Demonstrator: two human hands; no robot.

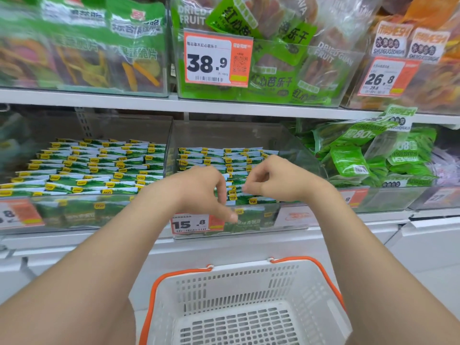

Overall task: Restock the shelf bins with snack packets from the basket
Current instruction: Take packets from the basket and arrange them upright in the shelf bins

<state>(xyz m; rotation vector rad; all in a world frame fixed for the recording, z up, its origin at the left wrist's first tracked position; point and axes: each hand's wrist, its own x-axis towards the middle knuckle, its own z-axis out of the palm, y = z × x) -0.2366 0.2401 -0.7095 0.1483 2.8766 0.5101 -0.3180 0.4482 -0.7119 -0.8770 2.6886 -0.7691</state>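
Middle bin [293, 221]: your landmark, the clear bin carrying the 15.8 price tag [191, 224] on its front wall.
Snack packets [214, 158]: they stand on edge in tight rows inside the middle bin, filling it nearly to the front wall.
Basket [249, 270]: it sits directly below the middle bin. The part of its floor you can see holds no packets, so I judge the restock close to done.
Left hand [199, 192]: it is over the front rows, with the fingers bent downward and one fingertip at the front wall.
Right hand [268, 180]: it is just beside the left, over the same rows, with the fingers curled in and the thumb against them.
Grip: whether either hand actually pinches a packet is hidden by your knuckles, so I cannot tell.
Risk, toppling: the rows lean on one another. Press too hard at the front and a whole row may fold flat.
Risk, spill: the front packets reach the rim, so a careless pull-out can drag one over the wall.
Risk, mixing: the green pouches [361, 158] lie just right of the middle bin, and a sideways shove could send a packet across.
Risk, tag: your left forearm passes close above the price tag, so dropping your wrist could knock it askew.
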